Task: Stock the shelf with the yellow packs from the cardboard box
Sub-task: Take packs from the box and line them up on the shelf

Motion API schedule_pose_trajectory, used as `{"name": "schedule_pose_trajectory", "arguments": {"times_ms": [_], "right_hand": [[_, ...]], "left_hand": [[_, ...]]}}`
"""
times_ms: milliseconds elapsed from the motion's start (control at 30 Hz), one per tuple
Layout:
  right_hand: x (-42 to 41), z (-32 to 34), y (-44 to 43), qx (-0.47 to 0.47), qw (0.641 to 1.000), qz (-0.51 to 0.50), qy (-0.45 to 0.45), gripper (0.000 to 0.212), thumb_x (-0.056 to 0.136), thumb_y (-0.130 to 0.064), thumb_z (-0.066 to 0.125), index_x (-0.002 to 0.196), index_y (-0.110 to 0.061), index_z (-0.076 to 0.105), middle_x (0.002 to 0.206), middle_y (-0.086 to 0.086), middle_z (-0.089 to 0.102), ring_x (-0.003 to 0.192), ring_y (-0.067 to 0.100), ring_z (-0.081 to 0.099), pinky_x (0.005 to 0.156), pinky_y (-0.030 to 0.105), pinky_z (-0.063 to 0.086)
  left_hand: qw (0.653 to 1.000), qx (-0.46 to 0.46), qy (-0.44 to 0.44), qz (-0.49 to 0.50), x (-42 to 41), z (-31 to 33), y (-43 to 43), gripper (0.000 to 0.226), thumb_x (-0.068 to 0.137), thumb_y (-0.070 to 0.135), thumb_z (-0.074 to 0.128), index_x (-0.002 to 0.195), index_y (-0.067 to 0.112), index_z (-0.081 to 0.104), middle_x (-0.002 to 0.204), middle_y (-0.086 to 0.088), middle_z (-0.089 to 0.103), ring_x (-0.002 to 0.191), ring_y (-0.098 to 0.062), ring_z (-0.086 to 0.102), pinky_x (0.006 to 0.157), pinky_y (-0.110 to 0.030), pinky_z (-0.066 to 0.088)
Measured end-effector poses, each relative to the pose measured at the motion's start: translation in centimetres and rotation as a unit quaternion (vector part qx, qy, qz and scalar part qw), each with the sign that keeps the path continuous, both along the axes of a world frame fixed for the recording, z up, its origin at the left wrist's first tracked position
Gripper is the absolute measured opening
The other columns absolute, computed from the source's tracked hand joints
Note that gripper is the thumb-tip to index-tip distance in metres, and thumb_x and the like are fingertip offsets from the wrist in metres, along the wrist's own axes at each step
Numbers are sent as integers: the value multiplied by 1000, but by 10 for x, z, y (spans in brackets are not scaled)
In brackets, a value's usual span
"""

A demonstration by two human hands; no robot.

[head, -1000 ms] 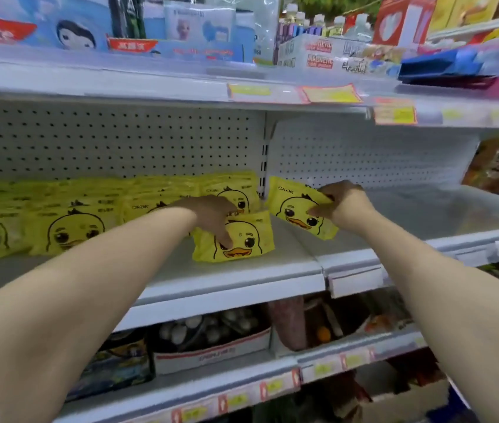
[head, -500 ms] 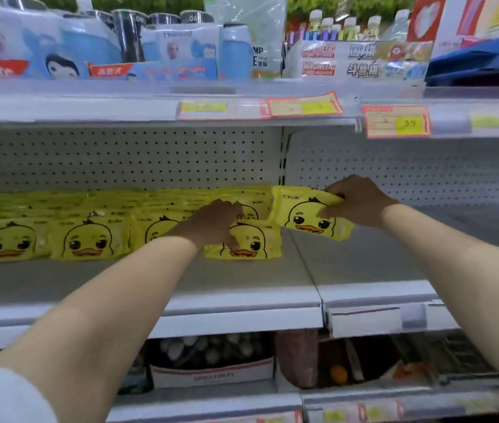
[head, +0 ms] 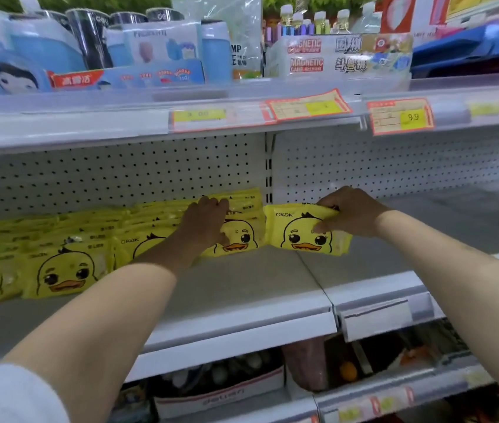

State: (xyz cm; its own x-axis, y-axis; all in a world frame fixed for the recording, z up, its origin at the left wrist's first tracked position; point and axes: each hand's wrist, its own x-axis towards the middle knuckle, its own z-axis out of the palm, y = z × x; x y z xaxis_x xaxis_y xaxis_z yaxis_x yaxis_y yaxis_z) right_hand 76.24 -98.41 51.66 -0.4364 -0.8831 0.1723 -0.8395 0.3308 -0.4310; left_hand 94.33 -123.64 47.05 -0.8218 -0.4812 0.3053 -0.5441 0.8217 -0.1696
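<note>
Yellow plastic duck-face packs [head: 65, 270] line the back left of the white metal shelf [head: 242, 288]. Left hand [head: 208, 224] grips the row's end pack [head: 240, 238]. Right hand [head: 352, 212] pinches another pack [head: 300, 233] beside it, seemingly not yet placed. Cardboard box unseen.

A white pegboard [head: 120, 175] backs the shelf [head: 242, 288], split by a slotted upright [head: 269, 169]. The top shelf [head: 89, 126] carries blue toothpaste boxes [head: 126, 77], bottles [head: 319, 22] and red-and-yellow price tags [head: 400, 117]. The lower shelf [head: 394, 398] holds a white carton [head: 220, 395] in shadow. The light is soft and even.
</note>
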Motion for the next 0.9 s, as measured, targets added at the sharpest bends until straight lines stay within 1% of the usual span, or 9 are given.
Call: {"name": "schedule_pose_trajectory", "arguments": {"times_ms": [133,300,367,433,500,600,700,767,900], "right_hand": [[9,-4,-11,0,1000,14,-18,15,79,-28,79,85,-36,68,81,-18,67,77,0,60,59,15,39],[20,-20,-38,5,998,53,-41,21,76,-27,82,95,-30,74,88,-14,72,83,3,64,65,15,41],[23,-23,-49,9,996,63,-63,25,74,-26,83,98,-28,76,89,-15,72,83,0,65,66,13,42],[27,-25,-62,9,994,66,-85,26,71,-25,86,95,-28,76,85,-17,72,80,-2,65,64,11,43],[32,-25,-76,-3,991,78,-109,29,68,-23,88,95,-27,77,86,-16,73,83,-1,66,70,14,48],[45,-27,-98,-37,985,101,-135,38,66,-16,89,100,-25,74,95,-11,72,91,3,66,83,20,51],[54,-35,-114,-69,981,110,-142,48,66,-12,89,104,-28,65,102,-5,68,99,11,64,89,27,52],[52,-38,-118,-85,981,107,-141,49,67,-14,89,105,-28,60,105,3,66,100,15,63,83,27,51],[37,-36,-116,-127,976,112,-140,39,70,-15,87,91,-28,57,99,7,71,97,11,66,79,29,52]], "left_hand": [[999,24,31,-6,-2,-7,-8,78,69,46,82,130,16,44,125,-8,52,120,-28,43,92,-39,40],[997,60,43,-24,2,-6,-17,76,72,49,79,135,19,47,126,-7,52,125,-29,41,95,-39,39],[985,113,115,-58,6,-3,-21,58,82,49,70,131,20,54,121,-5,58,122,-26,44,93,-37,40],[953,171,223,-112,16,3,-24,40,88,54,59,115,24,66,106,4,67,111,-21,53,92,-37,45],[924,211,271,-168,28,10,-22,30,88,54,58,98,28,70,93,12,70,98,-12,62,89,-41,50],[913,281,237,-176,43,11,-8,15,82,42,74,89,31,66,89,11,71,90,-6,66,83,-34,52],[924,287,218,-129,49,4,-5,23,76,34,81,88,33,62,94,4,67,96,-11,64,78,-29,49],[929,270,229,-106,52,1,-4,25,78,27,81,93,27,62,94,2,63,96,-14,61,76,-26,46],[933,252,238,-98,56,-1,-3,24,81,24,78,95,25,59,100,-4,61,101,-19,60,86,-38,50]]}}
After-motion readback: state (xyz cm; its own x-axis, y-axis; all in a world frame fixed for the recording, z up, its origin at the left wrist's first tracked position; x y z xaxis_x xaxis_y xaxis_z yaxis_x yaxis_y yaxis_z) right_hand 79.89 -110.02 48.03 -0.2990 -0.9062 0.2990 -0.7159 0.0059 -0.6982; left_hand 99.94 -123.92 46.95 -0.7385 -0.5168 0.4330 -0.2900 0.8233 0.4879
